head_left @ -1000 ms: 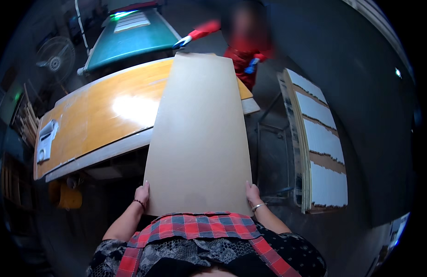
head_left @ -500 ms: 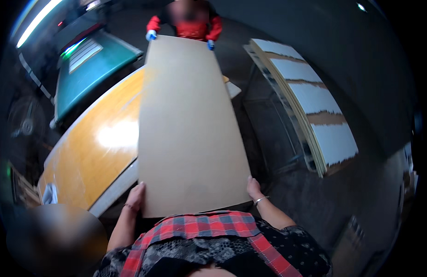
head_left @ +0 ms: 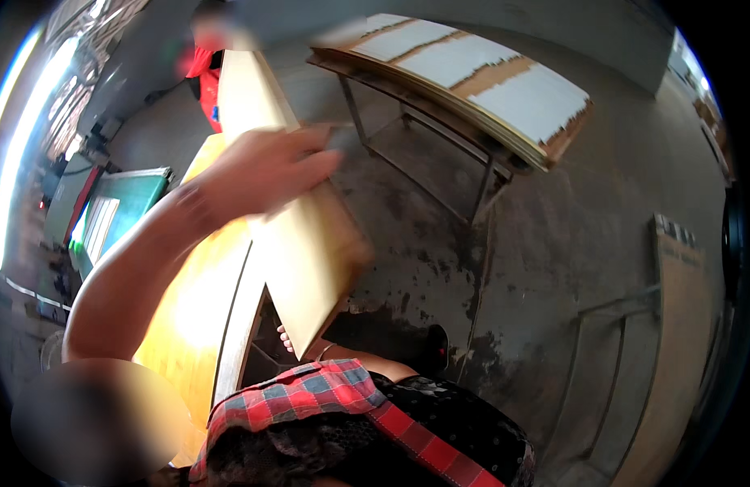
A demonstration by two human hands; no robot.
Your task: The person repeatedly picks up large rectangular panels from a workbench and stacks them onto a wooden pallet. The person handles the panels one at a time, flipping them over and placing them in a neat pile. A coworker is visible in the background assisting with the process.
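Observation:
A large tan board (head_left: 290, 268), flat in the earlier frame, is now tipped steeply onto its long edge in front of me. My right hand (head_left: 288, 339) wraps its fingers around the board's lower near corner, partly hidden by the board. My left hand (head_left: 282, 166) is raised over the board's upper part, blurred by motion, thumb and fingers apart. Whether it touches the board I cannot tell. At the far end stands a co-worker (head_left: 206, 81) in red and black, with a bit of blue glove by the board.
A yellow-topped table (head_left: 180, 300) runs along the left under the board. Beyond it is a green-topped machine (head_left: 135, 199). Back right, a metal-framed stand (head_left: 480, 191) carries stacked boards with white sheets (head_left: 517, 101). Another board (head_left: 671, 341) leans at the far right.
The board has tipped from flat to steeply slanted. My left hand has left its near left corner and risen across it. My view has swung right.

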